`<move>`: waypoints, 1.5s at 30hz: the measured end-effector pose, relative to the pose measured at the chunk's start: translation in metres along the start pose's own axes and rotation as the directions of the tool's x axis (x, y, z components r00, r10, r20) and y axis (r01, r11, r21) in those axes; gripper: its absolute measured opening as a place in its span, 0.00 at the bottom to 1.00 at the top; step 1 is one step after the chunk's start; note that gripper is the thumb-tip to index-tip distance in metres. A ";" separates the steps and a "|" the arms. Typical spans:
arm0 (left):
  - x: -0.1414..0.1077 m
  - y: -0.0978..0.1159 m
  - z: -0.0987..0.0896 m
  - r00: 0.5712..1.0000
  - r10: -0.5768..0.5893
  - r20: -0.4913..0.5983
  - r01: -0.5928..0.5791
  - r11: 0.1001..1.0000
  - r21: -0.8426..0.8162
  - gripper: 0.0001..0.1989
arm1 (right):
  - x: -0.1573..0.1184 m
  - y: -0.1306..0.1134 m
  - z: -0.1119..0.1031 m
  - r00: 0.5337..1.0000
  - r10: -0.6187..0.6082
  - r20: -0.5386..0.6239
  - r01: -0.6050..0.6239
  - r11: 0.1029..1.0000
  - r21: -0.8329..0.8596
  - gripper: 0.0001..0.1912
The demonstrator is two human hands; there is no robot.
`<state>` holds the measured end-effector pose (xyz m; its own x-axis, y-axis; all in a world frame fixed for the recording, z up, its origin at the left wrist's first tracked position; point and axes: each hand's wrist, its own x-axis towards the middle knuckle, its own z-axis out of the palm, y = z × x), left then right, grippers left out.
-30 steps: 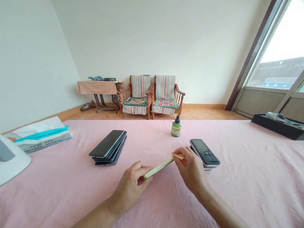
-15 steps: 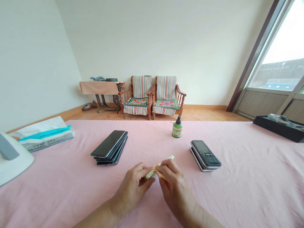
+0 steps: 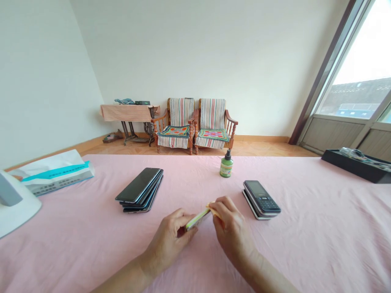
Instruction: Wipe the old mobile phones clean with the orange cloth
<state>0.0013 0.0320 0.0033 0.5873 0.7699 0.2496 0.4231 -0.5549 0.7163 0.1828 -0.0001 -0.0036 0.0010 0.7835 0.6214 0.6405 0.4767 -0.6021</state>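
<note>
the left hand's (image 3: 171, 234) grip is clasped round the near end of a thin slab (image 3: 197, 220) with a yellow-green edge, held edge-up over the pink-covered desk (image 3: 76, 228) between both hands; it is too edge-on to identify. the right hand's (image 3: 233, 230) grip pinches a pale yellow cloth (image 3: 215, 212) against the slab's far end. a smartphone stack (image 3: 140, 185) lies to the left, a black keypad phone (image 3: 261, 196) tops another pile to the right, and a green bottle (image 3: 226, 168) stands upright beyond.
</note>
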 end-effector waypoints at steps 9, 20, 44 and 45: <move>0.001 -0.002 0.001 1.000 -0.009 -0.020 0.009 1.000 0.007 0.10 | -0.001 -0.009 0.003 0.999 0.024 0.041 -0.026 0.998 0.062 0.16; -0.001 -0.002 0.002 1.000 -0.017 -0.023 0.017 1.000 0.018 0.13 | 0.015 0.028 -0.015 0.939 0.319 -0.128 -0.318 0.948 0.026 0.09; 0.002 0.000 -0.002 0.999 0.049 -0.015 -0.046 0.992 0.115 0.08 | -0.002 -0.005 0.001 0.999 -0.030 0.043 0.030 1.000 0.000 0.19; 0.002 0.001 -0.002 0.999 0.045 -0.011 -0.043 0.993 0.114 0.08 | -0.001 -0.003 0.000 1.000 -0.021 0.020 0.022 1.000 -0.020 0.19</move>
<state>0.0011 0.0336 0.0062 0.5977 0.7479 0.2887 0.4734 -0.6199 0.6258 0.1806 -0.0022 -0.0022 -0.0277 0.7809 0.6240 0.6559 0.4853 -0.5782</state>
